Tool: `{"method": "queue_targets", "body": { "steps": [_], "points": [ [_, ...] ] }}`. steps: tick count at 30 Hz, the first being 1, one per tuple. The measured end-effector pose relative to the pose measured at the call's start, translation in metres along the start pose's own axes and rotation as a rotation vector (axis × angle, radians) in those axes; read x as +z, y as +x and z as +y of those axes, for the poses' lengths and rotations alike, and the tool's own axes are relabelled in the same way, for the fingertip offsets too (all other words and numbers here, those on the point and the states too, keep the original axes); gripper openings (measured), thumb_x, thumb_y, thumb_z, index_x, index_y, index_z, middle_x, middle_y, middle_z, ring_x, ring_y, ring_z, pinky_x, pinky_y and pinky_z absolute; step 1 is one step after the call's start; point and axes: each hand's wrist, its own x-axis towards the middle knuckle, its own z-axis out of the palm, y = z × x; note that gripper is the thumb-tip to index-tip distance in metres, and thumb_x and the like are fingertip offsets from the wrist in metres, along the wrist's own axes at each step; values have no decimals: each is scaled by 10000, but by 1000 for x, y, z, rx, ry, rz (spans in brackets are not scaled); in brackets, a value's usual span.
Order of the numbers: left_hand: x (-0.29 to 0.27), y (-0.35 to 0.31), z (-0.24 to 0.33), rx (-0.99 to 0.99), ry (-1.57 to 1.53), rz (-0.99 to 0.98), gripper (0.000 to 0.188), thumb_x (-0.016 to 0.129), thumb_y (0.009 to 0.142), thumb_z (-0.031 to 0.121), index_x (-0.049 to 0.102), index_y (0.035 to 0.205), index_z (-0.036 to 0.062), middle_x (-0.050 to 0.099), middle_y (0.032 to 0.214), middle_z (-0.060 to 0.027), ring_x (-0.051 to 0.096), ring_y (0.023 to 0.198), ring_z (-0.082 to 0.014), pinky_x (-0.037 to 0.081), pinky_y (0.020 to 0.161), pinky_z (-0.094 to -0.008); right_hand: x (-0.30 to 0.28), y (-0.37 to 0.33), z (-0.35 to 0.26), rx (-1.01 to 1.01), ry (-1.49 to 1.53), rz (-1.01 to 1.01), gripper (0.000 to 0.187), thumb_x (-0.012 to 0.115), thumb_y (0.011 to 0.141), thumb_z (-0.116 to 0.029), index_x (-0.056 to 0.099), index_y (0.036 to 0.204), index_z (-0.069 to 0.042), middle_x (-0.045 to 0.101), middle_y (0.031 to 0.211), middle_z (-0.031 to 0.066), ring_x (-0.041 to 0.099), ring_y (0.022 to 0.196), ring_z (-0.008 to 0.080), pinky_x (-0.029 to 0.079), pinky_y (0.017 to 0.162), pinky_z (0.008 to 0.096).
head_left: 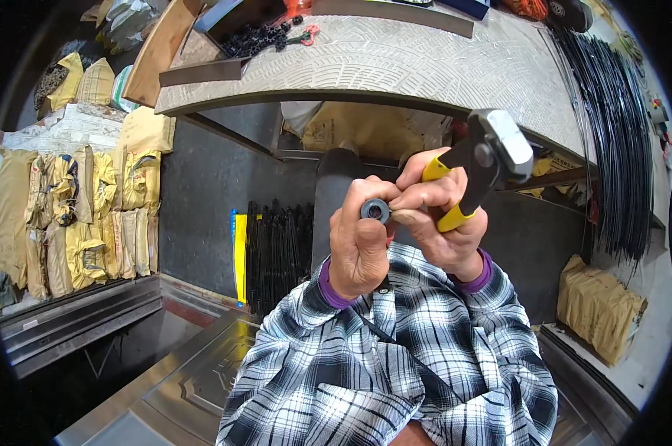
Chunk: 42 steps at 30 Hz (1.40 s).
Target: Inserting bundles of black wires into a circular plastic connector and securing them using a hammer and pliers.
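Between the fingertips of my left hand (358, 241) is a small dark grey ring-shaped part (375, 212), its round hole facing up. My right hand (447, 215) is closed around the yellow handles of a pair of end-cutting pliers (492, 152), whose broad metal head points up and to the right. The right thumb and forefinger also pinch close to the ring's right side; whether they hold something small there I cannot make out. Both hands meet in front of my chest, below the workbench (395, 63).
On the bench, black chain-like parts (265, 39) lie at the back left. Long black rods (611, 126) hang over its right end. More black rods (276, 249) stand left of me by a yellow strip (240, 256). Wrapped packages (91, 215) are stacked at left; another package (599, 305) sits at right.
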Motion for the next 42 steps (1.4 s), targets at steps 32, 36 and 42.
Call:
{"method": "queue_targets", "body": {
  "steps": [32, 36, 42],
  "points": [
    [-34, -11, -22, -24, 30, 44, 537, 298, 905, 509, 466, 889, -2, 480, 711, -30, 395, 534, -66, 308, 471, -211, -38, 25, -19, -196, -1097, -696, 399, 564, 687, -61, 580, 1086, -63, 482, 1131, 100, 512, 1017, 239, 388, 912, 408],
    [-32, -13, -24, -45, 20, 82, 543, 299, 907, 504, 486, 932, -5, 484, 733, -22, 390, 548, -58, 313, 480, -204, -39, 30, -22, -282, -1251, -703, 429, 535, 724, -108, 543, 1150, -56, 456, 1168, 107, 479, 1067, 238, 329, 973, 447],
    [-33, -19, -23, -75, 29, 98, 564, 293, 903, 512, 498, 971, -9, 510, 790, -29, 435, 593, -56, 351, 512, -196, -43, 41, -35, -363, -1305, -783, 411, 556, 701, -119, 543, 1100, -19, 467, 1061, 129, 496, 945, 257, 406, 810, 390]
  ]
}}
